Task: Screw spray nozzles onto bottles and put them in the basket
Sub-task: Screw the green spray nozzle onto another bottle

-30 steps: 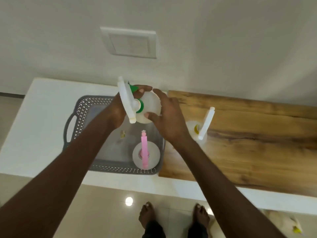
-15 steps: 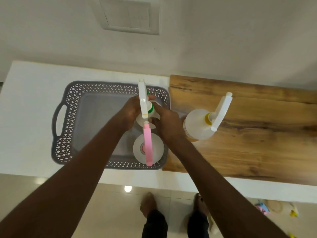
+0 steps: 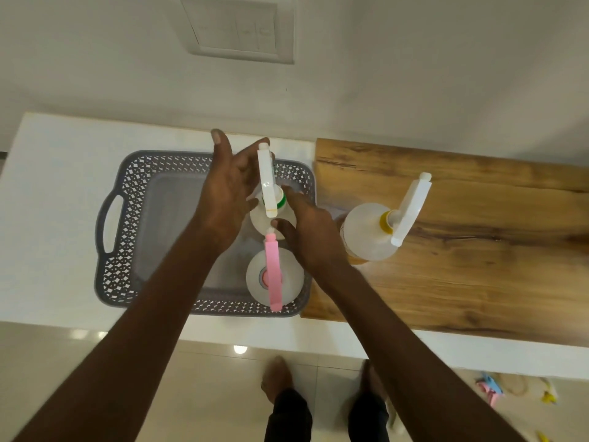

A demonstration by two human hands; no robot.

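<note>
there, my left hand (image 3: 228, 193) was spread wide, grip released, just beside the green-collared bottle (image 3: 271, 215) standing in the grey basket (image 3: 127, 224), behind the pink-nozzled bottle (image 3: 274, 277). my right hand (image 3: 307, 232) had loose fingers against its shoulder; whether that grip held, i could not tell. this looked like the setting-down step. next, likely, the yellow-collared bottle (image 3: 369, 232) on the wooden board (image 3: 478, 266) of the tabletop (image 3: 51, 186) needed lifting in.

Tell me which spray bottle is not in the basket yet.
The yellow-collared bottle. It stands on the wooden board, right of the basket; the green-collared and pink-nozzled bottles are inside it.
</note>
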